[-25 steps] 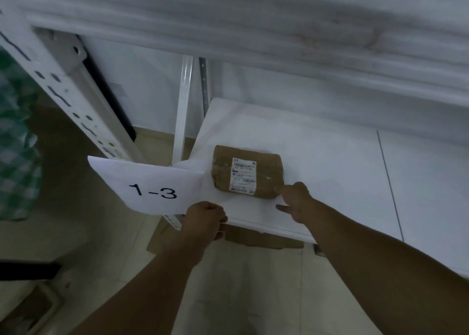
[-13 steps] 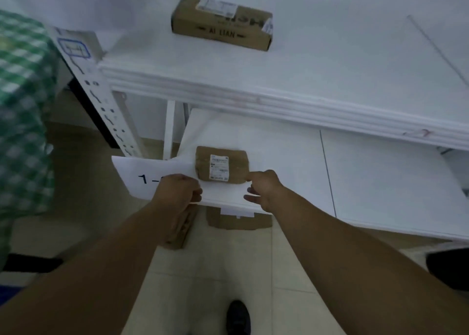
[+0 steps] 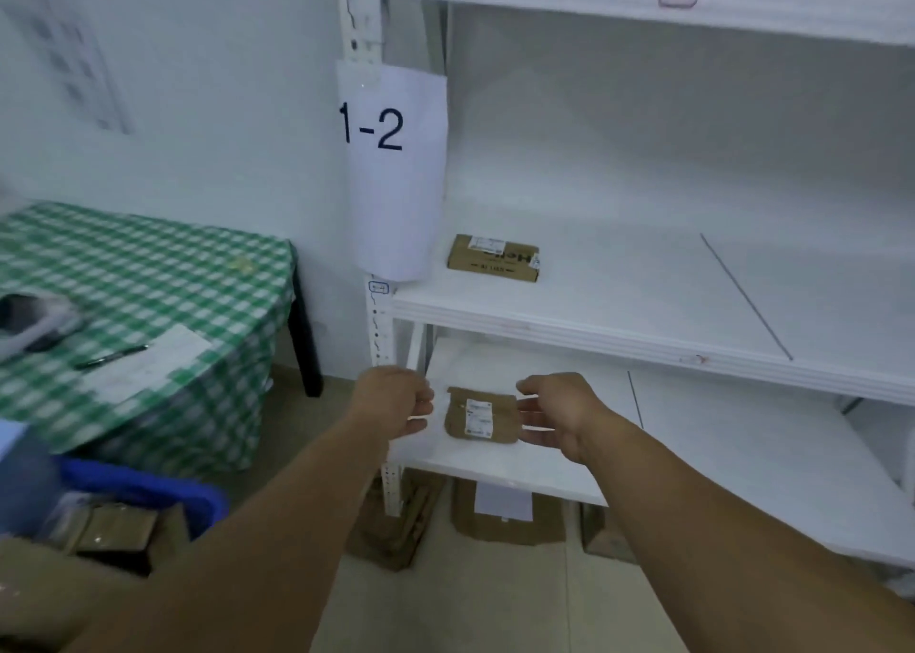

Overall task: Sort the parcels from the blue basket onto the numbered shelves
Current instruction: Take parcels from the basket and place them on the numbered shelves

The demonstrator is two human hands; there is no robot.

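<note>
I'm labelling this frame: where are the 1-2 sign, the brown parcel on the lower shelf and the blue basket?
1-2 sign (image 3: 393, 179): head view, paper just below the digits.
brown parcel (image 3: 479, 417): head view, its white label.
blue basket (image 3: 158, 488): head view, its blue rim.

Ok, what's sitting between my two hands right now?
A brown parcel with a white label, lying flat on the lower shelf, sits between your left hand and right hand in the head view.
</note>
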